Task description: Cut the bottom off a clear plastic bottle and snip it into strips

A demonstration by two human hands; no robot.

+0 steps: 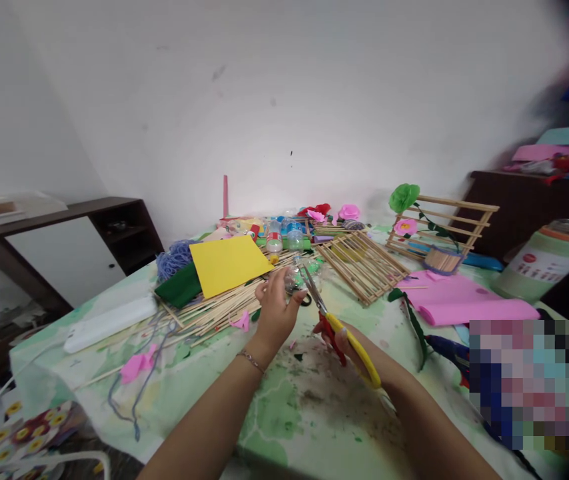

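My left hand [278,308] is at the middle of the table, its fingers curled round a small clear plastic piece [294,277]. In my right hand [340,339] are scissors [332,319] with yellow and red handles, their blades parted and pointing up at the clear piece. Behind my left hand lie a yellow sheet [228,263] and a spread of thin wooden sticks [209,310]. A lattice of sticks [364,267] lies to the right of the blades. Two clear bottles [274,237] stand farther back.
A stick fence with paper flowers [444,223] and a pink sheet [464,300] are at the right, near a large green flask [547,260]. Blue yarn [177,259], dark green paper [179,288] and a white power strip [109,325] lie at the left.
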